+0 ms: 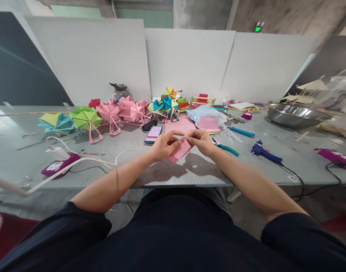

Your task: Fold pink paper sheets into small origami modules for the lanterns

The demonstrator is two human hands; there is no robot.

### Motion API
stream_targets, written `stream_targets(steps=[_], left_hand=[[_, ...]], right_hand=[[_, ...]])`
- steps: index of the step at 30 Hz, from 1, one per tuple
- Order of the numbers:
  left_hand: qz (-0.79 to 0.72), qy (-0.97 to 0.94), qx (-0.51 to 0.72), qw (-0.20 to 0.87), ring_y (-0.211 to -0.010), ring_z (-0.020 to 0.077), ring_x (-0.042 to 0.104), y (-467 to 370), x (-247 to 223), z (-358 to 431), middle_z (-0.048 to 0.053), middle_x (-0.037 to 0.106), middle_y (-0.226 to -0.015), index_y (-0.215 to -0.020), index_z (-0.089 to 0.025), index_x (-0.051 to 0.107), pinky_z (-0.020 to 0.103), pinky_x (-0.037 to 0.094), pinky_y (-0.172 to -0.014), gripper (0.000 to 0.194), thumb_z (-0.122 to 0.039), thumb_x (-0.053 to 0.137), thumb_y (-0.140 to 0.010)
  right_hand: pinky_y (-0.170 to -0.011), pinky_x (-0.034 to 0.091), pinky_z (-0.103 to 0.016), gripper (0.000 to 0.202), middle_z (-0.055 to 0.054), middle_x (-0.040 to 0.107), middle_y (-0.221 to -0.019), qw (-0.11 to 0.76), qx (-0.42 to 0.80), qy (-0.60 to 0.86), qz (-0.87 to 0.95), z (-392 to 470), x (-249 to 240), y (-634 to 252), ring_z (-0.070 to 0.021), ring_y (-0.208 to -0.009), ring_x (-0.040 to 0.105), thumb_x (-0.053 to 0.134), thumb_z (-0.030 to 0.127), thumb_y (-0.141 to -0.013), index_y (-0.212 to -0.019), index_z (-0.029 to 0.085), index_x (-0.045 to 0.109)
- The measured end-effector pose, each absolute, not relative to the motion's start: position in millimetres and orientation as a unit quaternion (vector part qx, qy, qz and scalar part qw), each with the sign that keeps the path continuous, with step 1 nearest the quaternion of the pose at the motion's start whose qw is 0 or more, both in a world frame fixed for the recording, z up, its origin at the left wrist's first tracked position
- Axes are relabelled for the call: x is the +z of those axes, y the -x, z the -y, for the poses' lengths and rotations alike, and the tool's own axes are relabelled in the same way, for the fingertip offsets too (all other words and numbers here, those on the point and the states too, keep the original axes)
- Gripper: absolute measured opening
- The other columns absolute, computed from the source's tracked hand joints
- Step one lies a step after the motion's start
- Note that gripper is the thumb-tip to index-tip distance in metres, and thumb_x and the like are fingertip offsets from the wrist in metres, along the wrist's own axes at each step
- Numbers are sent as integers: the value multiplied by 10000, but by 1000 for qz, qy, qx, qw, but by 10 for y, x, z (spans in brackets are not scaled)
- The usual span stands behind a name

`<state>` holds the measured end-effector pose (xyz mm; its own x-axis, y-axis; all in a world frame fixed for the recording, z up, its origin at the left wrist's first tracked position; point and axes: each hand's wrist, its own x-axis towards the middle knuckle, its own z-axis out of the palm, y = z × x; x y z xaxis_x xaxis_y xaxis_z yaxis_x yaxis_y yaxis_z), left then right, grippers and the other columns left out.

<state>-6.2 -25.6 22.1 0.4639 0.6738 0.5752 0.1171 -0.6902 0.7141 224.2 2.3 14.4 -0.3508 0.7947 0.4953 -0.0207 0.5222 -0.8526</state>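
Note:
A folded piece of pink paper (pixel 179 152) is held between both hands, just above the near part of the table. My left hand (pixel 166 145) grips its left side, thumb on top. At the upper right corner, my right hand (pixel 200 141) pinches the paper between thumb and fingers. Behind the hands lie a pink sheet (pixel 182 125) and a blue plastic bag (pixel 202 113) with pink paper by it. A phone (pixel 153 134) with a lit screen rests beyond my left hand. Teal-handled pliers (pixel 228 148) lie to the right of my right hand.
Folded paper models, one of them a green umbrella shape (pixel 86 118), stand at the back left. A blue glue gun (pixel 266 152), a steel bowl (pixel 299 115) and a blue cutter (pixel 242 132) lie to the right. A purple power strip (pixel 61 165) with white cables sits left.

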Motion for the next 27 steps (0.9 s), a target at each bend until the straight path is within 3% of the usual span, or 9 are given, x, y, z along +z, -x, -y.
stream_targets(steps=[3, 5, 9, 13, 15, 18, 20, 22, 27], left_hand=[[-192, -798, 424, 383, -714, 176, 698, 102, 247, 247, 61, 769, -867, -1154, -199, 754, 296, 540, -648, 276, -397, 591, -1055], [-158, -810, 409, 389, -821, 211, 742, 115, 240, 226, 89, 788, -956, -1165, -204, 752, 324, 580, -720, 266, -410, 655, -1027], [-160, -848, 446, 236, -943, 223, 722, 96, 192, 186, 106, 732, -1042, -1071, -208, 766, 363, 604, -861, 190, -385, 746, -1004], [-203, -836, 500, 100, -1121, 248, 708, 92, 145, 140, 122, 719, -1182, -948, -211, 725, 437, 586, -1017, 94, -264, 706, -1023], [-238, -827, 502, 90, -1067, 239, 737, 108, 126, 107, 110, 756, -1151, -960, -207, 708, 416, 595, -976, 64, -225, 684, -1016], [-307, -808, 493, 99, -824, 200, 741, 138, 96, 56, 55, 776, -918, -994, -202, 700, 332, 582, -784, 38, -218, 667, -1006], [-326, -797, 496, 112, -753, 185, 731, 151, 70, 32, 38, 777, -865, -1069, -202, 693, 309, 562, -729, 77, -240, 674, -1005], [-314, -793, 507, 121, -753, 176, 735, 157, 43, 23, 42, 793, -899, -1179, -205, 671, 307, 570, -743, 177, -264, 678, -1011], [-263, -801, 521, 130, -821, 175, 726, 137, 30, 59, 63, 767, -948, -1149, -208, 677, 296, 584, -754, 184, -338, 685, -1019]], right_hand=[[-588, 470, -289, 569, 2, 674, -657, 478, 470, 268, 692, -71, 127, -2250, -142, -592, 558, 951, 726, -666, -749, 198, 754], [-598, 486, -294, 609, -3, 680, -663, 456, 498, 263, 689, -80, 112, -2232, -148, -598, 573, 960, 755, -625, -738, 197, 744], [-644, 518, -300, 612, -21, 718, -736, 442, 507, 259, 692, -54, 82, -2170, -161, -656, 622, 962, 750, -635, -780, 193, 753], [-716, 547, -314, 603, -31, 761, -888, 496, 446, 295, 685, -66, 97, -2188, -181, -761, 665, 857, 792, -770, -955, 224, 775], [-715, 548, -324, 651, -36, 755, -920, 544, 399, 294, 677, -83, 119, -2239, -191, -782, 669, 719, 879, -841, -984, 245, 758], [-670, 538, -334, 717, -35, 723, -892, 593, 349, 255, 679, -79, 135, -2303, -191, -743, 648, 608, 949, -859, -1037, 266, 729], [-637, 529, -331, 672, -19, 702, -874, 601, 319, 243, 692, -56, 121, -2305, -173, -685, 617, 731, 883, -824, -1100, 271, 705], [-604, 519, -321, 580, 7, 679, -829, 595, 290, 256, 704, -34, 90, -2276, -153, -624, 587, 872, 715, -798, -1115, 267, 684], [-561, 505, -312, 329, 34, 662, -745, 595, 269, 267, 709, -46, 15, -2201, -144, -564, 585, 854, 425, -831, -1037, 243, 673]])
